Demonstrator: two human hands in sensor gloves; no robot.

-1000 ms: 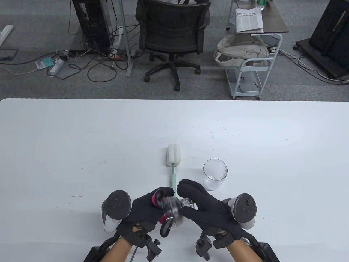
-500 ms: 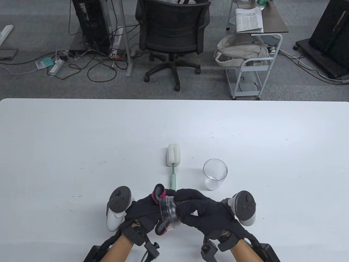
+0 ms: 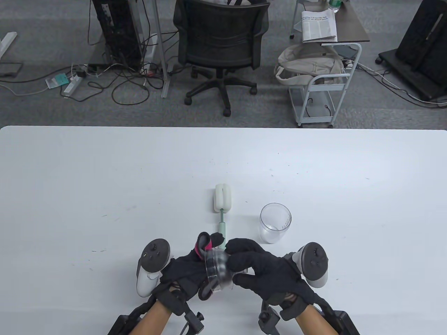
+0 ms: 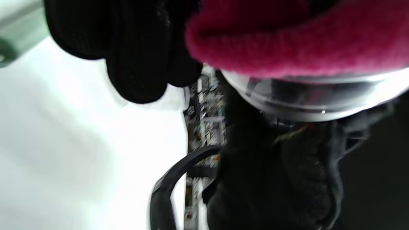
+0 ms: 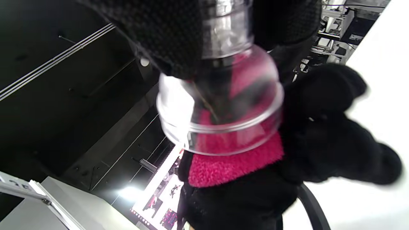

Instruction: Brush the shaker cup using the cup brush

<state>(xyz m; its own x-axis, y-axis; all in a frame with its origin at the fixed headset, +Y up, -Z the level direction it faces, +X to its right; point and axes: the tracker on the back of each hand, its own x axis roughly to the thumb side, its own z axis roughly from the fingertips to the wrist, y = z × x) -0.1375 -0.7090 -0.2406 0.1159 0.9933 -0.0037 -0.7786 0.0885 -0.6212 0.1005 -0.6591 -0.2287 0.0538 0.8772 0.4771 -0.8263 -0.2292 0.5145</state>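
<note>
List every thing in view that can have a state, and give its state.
Shaker cup: upright on the table, open, lid off, looks empty.
Shaker lid: off the cup, held above the table between both hands.
Cup brush: lying flat, untouched, sponge head pointing away.
Left hand: holds the lid.
Right hand: grips the lid's top.

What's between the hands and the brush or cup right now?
Nothing on the table blocks either. But both the left hand and right hand hold the clear lid, so neither is free. The brush lies just beyond them, the cup stands open to its right.
</note>
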